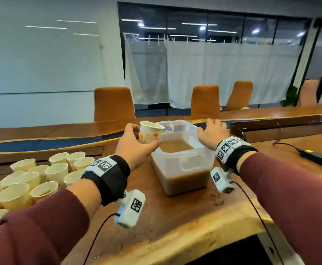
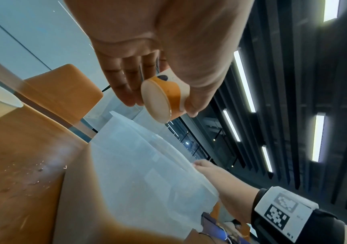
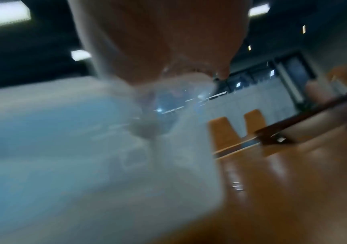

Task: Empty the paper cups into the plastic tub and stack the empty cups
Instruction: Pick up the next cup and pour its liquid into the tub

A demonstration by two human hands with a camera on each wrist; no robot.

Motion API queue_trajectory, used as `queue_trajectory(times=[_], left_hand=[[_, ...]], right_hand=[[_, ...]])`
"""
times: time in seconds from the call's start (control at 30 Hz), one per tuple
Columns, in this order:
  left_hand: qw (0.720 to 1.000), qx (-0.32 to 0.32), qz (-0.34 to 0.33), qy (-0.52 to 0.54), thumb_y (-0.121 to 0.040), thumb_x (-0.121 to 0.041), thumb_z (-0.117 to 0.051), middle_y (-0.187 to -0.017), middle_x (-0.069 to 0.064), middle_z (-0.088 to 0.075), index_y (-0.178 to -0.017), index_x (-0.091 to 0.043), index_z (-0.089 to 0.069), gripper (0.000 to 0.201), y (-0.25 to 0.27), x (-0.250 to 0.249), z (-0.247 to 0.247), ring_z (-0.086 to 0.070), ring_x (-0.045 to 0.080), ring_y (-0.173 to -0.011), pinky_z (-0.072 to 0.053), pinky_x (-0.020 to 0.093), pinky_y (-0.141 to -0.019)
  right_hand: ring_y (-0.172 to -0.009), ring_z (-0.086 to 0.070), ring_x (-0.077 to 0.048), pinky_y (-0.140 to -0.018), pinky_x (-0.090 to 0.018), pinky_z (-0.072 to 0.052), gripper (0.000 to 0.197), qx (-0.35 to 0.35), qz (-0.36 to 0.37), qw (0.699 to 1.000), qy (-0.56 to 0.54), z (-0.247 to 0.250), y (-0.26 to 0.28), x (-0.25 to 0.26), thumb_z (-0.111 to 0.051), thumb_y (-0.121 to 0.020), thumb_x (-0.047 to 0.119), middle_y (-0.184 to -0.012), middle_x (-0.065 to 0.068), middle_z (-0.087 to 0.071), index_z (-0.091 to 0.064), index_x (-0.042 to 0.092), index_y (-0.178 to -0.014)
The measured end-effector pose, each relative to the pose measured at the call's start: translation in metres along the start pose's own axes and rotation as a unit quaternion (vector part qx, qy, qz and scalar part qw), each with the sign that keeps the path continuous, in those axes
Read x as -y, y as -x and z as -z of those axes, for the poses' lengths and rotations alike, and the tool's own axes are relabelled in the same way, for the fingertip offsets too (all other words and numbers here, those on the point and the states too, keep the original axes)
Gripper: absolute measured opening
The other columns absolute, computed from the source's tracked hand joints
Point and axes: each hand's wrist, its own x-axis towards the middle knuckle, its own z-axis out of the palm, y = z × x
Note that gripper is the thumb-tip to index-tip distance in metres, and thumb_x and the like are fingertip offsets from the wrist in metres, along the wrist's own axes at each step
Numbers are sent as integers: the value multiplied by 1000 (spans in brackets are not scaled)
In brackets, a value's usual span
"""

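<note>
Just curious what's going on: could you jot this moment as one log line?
left hand: holds paper cup at plastic tub rim | right hand: grips tub's far edge | tub: brown liquid | more cups left

Head view: from above and behind both forearms, facing forward and down across the wooden table [image 1: 175,217] toward the translucent rectangular plastic tub [image 1: 183,161]. Left wrist view: from low beneath the palm, tilted upward, close beside the same tub [image 2: 147,173]. Right wrist view: blurred, almost against the tub wall [image 3: 85,148], also shared.
</note>
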Motion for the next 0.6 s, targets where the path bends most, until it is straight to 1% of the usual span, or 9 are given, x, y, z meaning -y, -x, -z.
queue_trajectory(times=[0.03,0.1,0.17,0.23,0.27,0.37,0.43,0.53,0.6], left_hand=[[1000,2,-6,-11,-76,-43,-88,-105,-6,-65,-118,-24,-46,62,-4,-3,-6,-67,8,-91,-60,30,-81],[999,7,-17,-29,-77,-40,-87,-102,-8,-64,-118,-22,-46,62,-12,-8,-15,-65,4,-87,-59,27,-77],[999,11,-23,-46,-77,-40,-87,-102,-8,-63,-119,-22,-45,62,-21,-11,-21,-65,4,-86,-58,24,-73],[997,14,-28,-64,-77,-41,-87,-102,-8,-63,-120,-22,-44,63,-28,-11,-26,-65,3,-86,-53,18,-67],[997,15,-31,-72,-78,-40,-87,-102,-8,-62,-120,-22,-44,63,-31,-11,-27,-65,2,-85,-50,15,-64],[995,18,-39,-95,-78,-40,-86,-100,-8,-61,-119,-22,-44,62,-40,-9,-30,-63,1,-83,-47,12,-57],[992,21,-47,-116,-78,-42,-86,-100,-9,-61,-119,-23,-44,62,-46,-8,-32,-63,2,-83,-49,14,-61],[987,22,-55,-150,-77,-45,-85,-99,-9,-61,-119,-24,-44,63,-56,-7,-31,-64,6,-85,-57,26,-70],[983,21,-61,-169,-76,-46,-85,-98,-9,-61,-118,-26,-44,62,-61,-8,-31,-65,8,-85,-58,30,-72]], right_hand=[[-143,-35,-42,-117,-51,-31,61,23,-11,999,43,-6,-5,-8,-38,-100,48,-154,-18,-42,-43,15,-150],[-144,-35,-42,-118,-54,-30,78,65,-28,997,43,-12,-9,-15,-29,-92,62,-159,-18,-40,-38,17,-155],[-142,-42,-43,-113,-47,-36,74,99,-19,995,22,-6,-6,-14,-36,-98,56,-158,-19,-41,-35,11,-157],[-133,-52,-42,-97,-39,-41,63,124,-12,992,-6,-3,-7,-15,-44,-103,44,-152,-20,-48,-38,10,-154],[-131,-54,-41,-94,-39,-40,60,128,-14,992,-15,-2,-6,-16,-46,-102,43,-151,-19,-50,-41,11,-153],[-135,-51,-40,-103,-42,-41,67,116,-20,993,-23,-5,-10,-20,-47,-97,47,-158,-16,-44,-38,16,-156],[-137,-49,-41,-107,-44,-40,71,120,-23,992,-23,-8,-13,-23,-46,-96,50,-161,-14,-40,-36,18,-158],[-134,-51,-41,-105,-45,-41,72,121,-21,992,-23,-9,-13,-22,-45,-93,51,-157,-16,-44,-37,19,-157],[-131,-53,-40,-103,-45,-42,73,122,-23,992,-26,-10,-14,-23,-44,-92,53,-154,-16,-47,-38,19,-156]])
